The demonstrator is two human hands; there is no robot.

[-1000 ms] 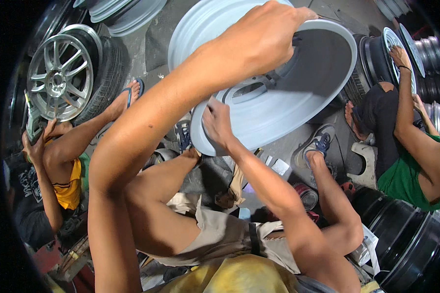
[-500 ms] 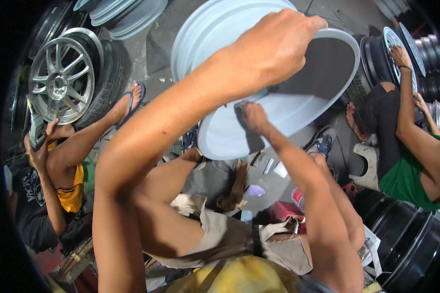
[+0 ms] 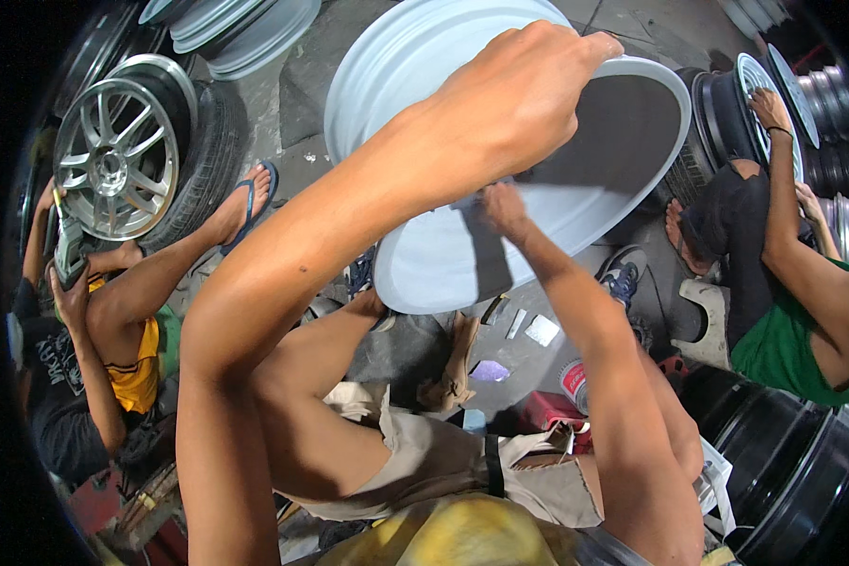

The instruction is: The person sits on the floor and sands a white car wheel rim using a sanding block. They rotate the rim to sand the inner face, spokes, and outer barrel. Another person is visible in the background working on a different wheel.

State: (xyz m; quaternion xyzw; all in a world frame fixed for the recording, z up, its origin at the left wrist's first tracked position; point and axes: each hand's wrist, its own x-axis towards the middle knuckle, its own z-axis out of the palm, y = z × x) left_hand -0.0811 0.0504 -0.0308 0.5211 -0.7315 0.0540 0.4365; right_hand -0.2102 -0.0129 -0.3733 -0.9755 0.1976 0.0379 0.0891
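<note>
Left hand [image 3: 536, 90] curled, gripping upper edge of large pale-grey round metal wheel [image 3: 575, 203]; right hand [image 3: 507, 209] at its inner side below, can't tell finger closure. Flat purple scrap [image 3: 490, 371] below hands; silver multi-spoke metal wheel [image 3: 108, 173] far left.

Far left of left hand [image 3: 538, 94]: spoked wheel [image 3: 108, 172], tyre [image 3: 223, 141] just beside it, co-worker's foot [image 3: 224, 215] in blue flip-flop [image 3: 271, 187] near tyre. Pale rims [image 3: 255, 47] sit left, farther out. Below right hand [image 3: 507, 209]: white square [image 3: 541, 329], purple scrap [image 3: 490, 371], can [image 3: 572, 379], red box [image 3: 549, 411] beside can. Well right of right hand: pale bracket [image 3: 707, 354], another co-worker in green top [image 3: 807, 354], black rims [image 3: 783, 472] lower down.
</note>
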